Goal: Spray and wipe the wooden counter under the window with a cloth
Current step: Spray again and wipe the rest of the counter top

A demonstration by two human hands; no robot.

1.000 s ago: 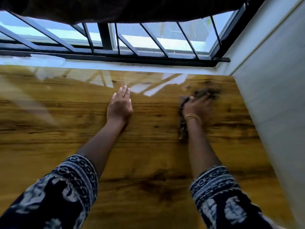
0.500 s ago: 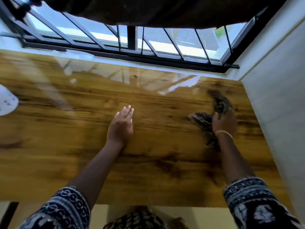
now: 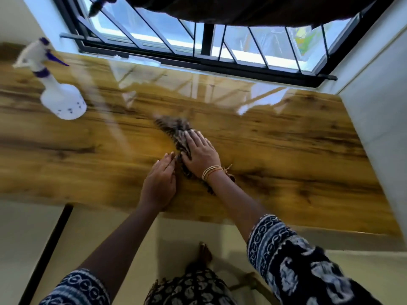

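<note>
The glossy wooden counter [image 3: 286,146] runs under the barred window [image 3: 198,36]. A dark patterned cloth [image 3: 174,128] lies near the counter's middle, blurred by motion. My right hand [image 3: 201,151] presses flat on the cloth, fingers spread toward the upper left, bangles on the wrist. My left hand [image 3: 159,181] rests flat on the wood just left of the cloth, holding nothing, fingertips almost touching the cloth's edge. A white spray bottle [image 3: 59,93] with a purple trigger stands at the far left of the counter, away from both hands.
A white wall [image 3: 378,128] bounds the counter on the right. A dark curtain [image 3: 242,7] hangs over the top of the window. The counter's front edge is close to my body, with pale floor [image 3: 22,249] below it.
My right hand has swept the cloth leftward from the counter's right end to its middle, beside my left hand. The view has shifted left and back, bringing the spray bottle in.
</note>
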